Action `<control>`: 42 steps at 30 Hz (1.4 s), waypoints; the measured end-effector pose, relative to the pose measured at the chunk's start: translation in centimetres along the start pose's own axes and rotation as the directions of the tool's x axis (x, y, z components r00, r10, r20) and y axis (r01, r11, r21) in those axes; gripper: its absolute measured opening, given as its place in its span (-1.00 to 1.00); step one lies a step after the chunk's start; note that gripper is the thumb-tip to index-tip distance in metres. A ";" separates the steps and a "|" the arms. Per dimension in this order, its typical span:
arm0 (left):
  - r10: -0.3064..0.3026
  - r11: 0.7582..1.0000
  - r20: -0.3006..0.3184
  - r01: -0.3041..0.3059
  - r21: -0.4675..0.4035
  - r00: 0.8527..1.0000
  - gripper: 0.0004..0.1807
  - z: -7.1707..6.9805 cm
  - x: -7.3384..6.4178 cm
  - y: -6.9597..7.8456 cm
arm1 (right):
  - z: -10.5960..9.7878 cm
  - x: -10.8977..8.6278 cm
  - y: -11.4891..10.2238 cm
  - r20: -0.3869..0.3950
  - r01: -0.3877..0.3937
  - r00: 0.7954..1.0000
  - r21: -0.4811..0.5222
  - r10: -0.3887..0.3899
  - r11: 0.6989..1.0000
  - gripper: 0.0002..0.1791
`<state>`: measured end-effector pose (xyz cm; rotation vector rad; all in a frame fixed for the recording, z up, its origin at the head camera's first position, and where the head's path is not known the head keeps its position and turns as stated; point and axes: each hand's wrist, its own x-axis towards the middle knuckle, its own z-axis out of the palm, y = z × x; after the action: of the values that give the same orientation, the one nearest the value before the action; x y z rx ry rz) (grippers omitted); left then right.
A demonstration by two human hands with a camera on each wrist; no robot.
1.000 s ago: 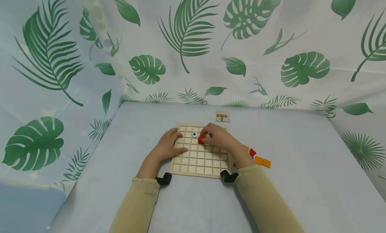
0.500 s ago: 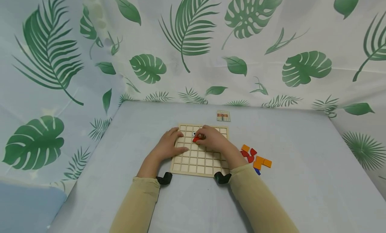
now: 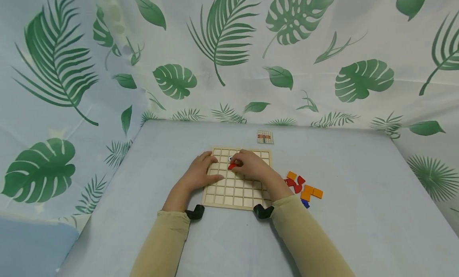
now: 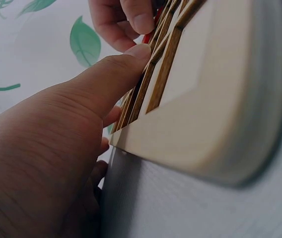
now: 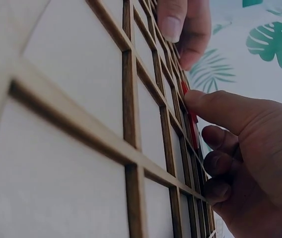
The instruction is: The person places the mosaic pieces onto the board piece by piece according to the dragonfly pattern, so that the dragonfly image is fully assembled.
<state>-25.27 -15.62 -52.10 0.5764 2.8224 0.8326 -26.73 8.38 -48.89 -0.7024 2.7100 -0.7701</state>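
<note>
A wooden grid board [image 3: 229, 198] with square cells lies on the pale surface. My left hand [image 3: 197, 172] rests at its left edge, thumb over the cells and fingers spread along the side. Over the board's upper middle, my right hand [image 3: 252, 165] pinches a small flat red tile [image 3: 232, 166]. The right wrist view shows the thumb against this red tile [image 5: 193, 130], low on the grid, with the other fingers curled behind. Just above it is a white tile with a black eye dot [image 3: 230, 159], partly hidden by the right fingers.
Right of the board lie loose red tiles [image 3: 297, 188], orange square tiles [image 3: 317, 193] and a blue piece [image 3: 305, 204]. A small patterned card [image 3: 265, 137] lies beyond the board. Leaf-printed cloth [image 3: 247, 89] hangs behind and at the sides.
My right hand has shifted slightly left with the red tile, which has turned and now sits lower left. The loose tiles at right have come into fuller view. My left hand has stayed put.
</note>
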 end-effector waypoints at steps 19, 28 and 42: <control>0.002 1.000 -0.002 -0.002 0.000 1.000 -0.35 -0.1 -0.1 0.2 | -0.1 0.0 -0.1 -0.004 -0.029 1.000 -0.005 0.029 1.000 -0.80; -0.009 1.000 -0.008 0.009 0.000 1.000 -0.34 0.0 0.0 0.2 | -3.3 -2.3 0.8 -0.052 -0.053 0.997 0.013 0.053 0.999 -0.75; -0.009 1.000 -0.005 0.009 -0.007 1.000 -0.32 -0.2 -0.4 0.6 | -7.6 -9.1 7.1 -0.113 -0.216 0.970 -0.010 0.213 0.976 -0.72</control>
<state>-24.80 -15.39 -51.64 0.5604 2.8234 0.8437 -24.32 21.54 -45.62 -0.3713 2.8375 -0.7468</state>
